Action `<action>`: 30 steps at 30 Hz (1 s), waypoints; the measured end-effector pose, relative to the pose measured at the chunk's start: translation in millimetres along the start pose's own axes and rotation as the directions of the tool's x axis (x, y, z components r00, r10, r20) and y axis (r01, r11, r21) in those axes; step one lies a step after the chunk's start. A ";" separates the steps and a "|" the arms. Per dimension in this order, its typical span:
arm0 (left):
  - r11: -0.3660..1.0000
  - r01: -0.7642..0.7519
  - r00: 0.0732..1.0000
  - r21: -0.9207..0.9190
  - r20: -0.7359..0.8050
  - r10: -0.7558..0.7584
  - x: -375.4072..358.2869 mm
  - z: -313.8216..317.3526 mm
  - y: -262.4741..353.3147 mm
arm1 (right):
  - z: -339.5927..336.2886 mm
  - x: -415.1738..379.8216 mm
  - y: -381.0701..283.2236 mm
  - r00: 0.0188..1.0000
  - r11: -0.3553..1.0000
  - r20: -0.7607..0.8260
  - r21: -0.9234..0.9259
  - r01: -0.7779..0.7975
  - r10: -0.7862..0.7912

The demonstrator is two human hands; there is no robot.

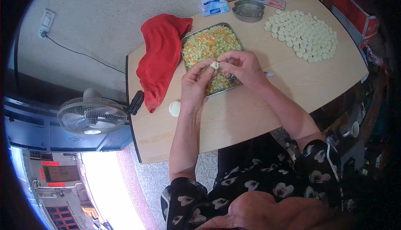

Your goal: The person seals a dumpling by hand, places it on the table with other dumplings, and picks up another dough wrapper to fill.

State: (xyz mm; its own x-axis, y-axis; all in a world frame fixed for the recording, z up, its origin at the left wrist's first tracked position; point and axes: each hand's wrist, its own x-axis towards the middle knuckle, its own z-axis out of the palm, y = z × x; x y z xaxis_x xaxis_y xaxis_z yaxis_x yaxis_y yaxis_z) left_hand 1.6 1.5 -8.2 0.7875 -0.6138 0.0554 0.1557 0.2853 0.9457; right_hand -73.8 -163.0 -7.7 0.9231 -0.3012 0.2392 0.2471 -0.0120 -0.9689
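Observation:
My left hand and my right hand meet over a steel tray of chopped yellow, green and orange filling. Together the fingertips pinch a small white dumpling between them. A flat round dough wrapper lies on the wooden table just left of my left wrist. Many small dough pieces are laid out in a patch at the table's far right.
A red cloth lies left of the tray. A pack of wipes, a round steel dish and a flat card sit at the far edge. A fan stands on the floor at left.

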 end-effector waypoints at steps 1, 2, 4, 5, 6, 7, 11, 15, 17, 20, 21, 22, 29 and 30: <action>1.000 -0.002 1.000 0.012 -0.004 0.002 -0.8 1.3 0.6 | -0.3 -0.9 -3.8 1.000 1.000 0.006 -0.019 -0.016 0.016; 1.000 -0.005 1.000 0.025 -0.008 0.005 -1.5 2.5 1.2 | -0.6 -1.4 -5.8 0.999 0.999 0.011 -0.039 -0.032 0.032; 0.999 0.004 1.000 0.040 -0.019 -0.003 -3.1 4.9 1.7 | -0.4 -0.7 -1.1 0.999 0.998 0.008 -0.060 -0.034 0.034; 0.999 0.008 1.000 0.048 -0.025 -0.007 -3.4 5.7 2.0 | -0.4 -0.5 0.6 0.999 0.997 0.007 -0.071 -0.035 0.035; 0.998 0.009 1.000 0.057 -0.025 -0.007 -3.4 6.1 2.5 | -0.3 -0.6 0.3 0.999 0.996 0.003 -0.075 -0.039 0.040; 0.998 0.009 1.000 0.067 -0.026 -0.007 -3.6 6.4 2.8 | 0.0 -1.0 -0.2 0.999 0.996 0.001 -0.078 -0.044 0.044; 0.995 0.003 0.999 0.095 -0.037 0.000 -3.1 3.6 -0.7 | 0.5 -2.0 -0.2 0.998 0.993 0.007 -0.102 -0.056 0.057; 0.994 0.022 0.999 0.109 -0.036 -0.019 -3.2 3.3 3.9 | 1.7 -4.1 -5.1 0.991 0.948 0.025 -0.290 0.131 -0.130; 0.990 0.006 1.000 0.138 -0.020 -0.003 -1.9 0.5 2.6 | 3.3 -3.4 -2.3 0.982 0.933 0.029 -0.308 0.185 -0.185; 0.986 -0.014 1.000 0.169 -0.010 0.016 -1.1 -1.8 0.8 | 6.0 -4.8 -7.4 0.987 0.951 0.012 -0.265 0.161 -0.163; 0.984 -0.008 1.000 0.180 -0.009 0.010 -1.1 -2.1 1.5 | 5.8 -4.4 -6.8 0.979 0.938 0.025 -0.285 0.200 -0.201; 0.981 -0.002 1.000 0.192 -0.009 0.004 -1.5 -2.2 2.8 | 5.4 -4.0 -5.5 0.971 0.923 0.039 -0.304 0.238 -0.237; 0.973 0.015 1.000 0.230 0.009 -0.018 -2.7 -2.1 5.3 | 4.8 -4.7 0.5 0.973 0.931 0.053 -0.285 0.230 -0.224; 0.973 0.009 1.000 0.230 0.002 -0.009 -2.5 -1.3 5.1 | 4.3 -4.8 -1.1 0.988 0.957 0.036 -0.247 0.153 -0.149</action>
State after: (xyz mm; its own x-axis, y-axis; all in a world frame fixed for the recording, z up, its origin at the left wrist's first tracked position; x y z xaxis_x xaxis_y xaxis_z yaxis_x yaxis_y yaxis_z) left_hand 1.2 5.5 -4.0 0.7846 -0.6182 0.0474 0.0215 0.1034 0.9944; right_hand -77.2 -157.4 -7.5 0.8861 -0.2615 0.3828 0.3050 -0.2930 -0.9061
